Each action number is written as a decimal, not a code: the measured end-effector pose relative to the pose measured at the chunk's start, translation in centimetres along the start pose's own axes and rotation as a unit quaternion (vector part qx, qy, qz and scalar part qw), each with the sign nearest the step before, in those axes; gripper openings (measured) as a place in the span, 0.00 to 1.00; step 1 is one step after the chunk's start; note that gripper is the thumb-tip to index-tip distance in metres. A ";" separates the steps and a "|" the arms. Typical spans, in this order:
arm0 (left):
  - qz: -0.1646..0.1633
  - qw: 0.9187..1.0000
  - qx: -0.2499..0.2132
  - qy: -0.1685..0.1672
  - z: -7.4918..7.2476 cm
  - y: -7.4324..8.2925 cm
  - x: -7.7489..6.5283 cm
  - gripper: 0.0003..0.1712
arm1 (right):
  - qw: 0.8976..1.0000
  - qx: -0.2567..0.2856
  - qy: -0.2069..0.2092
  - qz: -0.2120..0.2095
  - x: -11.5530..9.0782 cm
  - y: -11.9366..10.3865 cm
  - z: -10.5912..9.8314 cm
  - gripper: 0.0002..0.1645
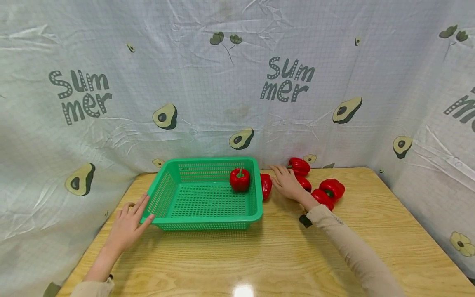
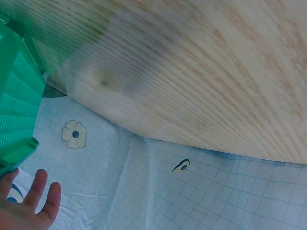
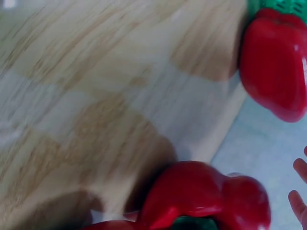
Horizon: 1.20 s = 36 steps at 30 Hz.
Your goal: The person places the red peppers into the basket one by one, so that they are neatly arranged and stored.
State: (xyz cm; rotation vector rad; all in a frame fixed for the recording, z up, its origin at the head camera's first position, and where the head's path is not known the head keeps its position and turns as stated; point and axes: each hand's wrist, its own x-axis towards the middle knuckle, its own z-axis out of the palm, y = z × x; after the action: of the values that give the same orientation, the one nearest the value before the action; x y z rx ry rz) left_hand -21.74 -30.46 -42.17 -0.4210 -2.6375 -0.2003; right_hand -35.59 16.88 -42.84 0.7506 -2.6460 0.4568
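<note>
A green plastic basket (image 1: 208, 220) stands on the table with one red bell pepper (image 1: 239, 180) upright in its right part. My left hand (image 1: 128, 225) rests on the basket's left rim near the front corner, its fingers mostly straight. In the left wrist view, fingertips (image 2: 36, 189) show beside the green rim. With fingers stretched out, my right hand (image 1: 288, 185) hovers among red peppers right of the basket, holding nothing visible. One pepper (image 1: 266, 186) lies against the basket's right side, left of that hand. Another pepper (image 1: 304, 182) is partly hidden behind the hand.
A further red pepper (image 1: 299, 166) lies at the table's back edge. Two more, a pepper (image 1: 332, 189) and its neighbour (image 1: 322, 199), touch each other to the right of my right wrist. A printed cloth (image 1: 208, 90) hangs behind the wooden table (image 1: 222, 260).
</note>
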 end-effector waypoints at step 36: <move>0.001 1.000 -0.002 0.006 0.5 -0.3 0.1 0.35 | 0.993 -0.008 -0.113 0.013 1.1 0.8 2.2 0.37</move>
State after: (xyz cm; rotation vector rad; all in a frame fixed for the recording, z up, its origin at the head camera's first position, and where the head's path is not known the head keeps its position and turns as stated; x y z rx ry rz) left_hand -22.11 -30.64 -42.58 -0.4234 -2.6243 -0.2068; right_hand -37.40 16.20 -44.46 0.8054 -2.8683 0.3768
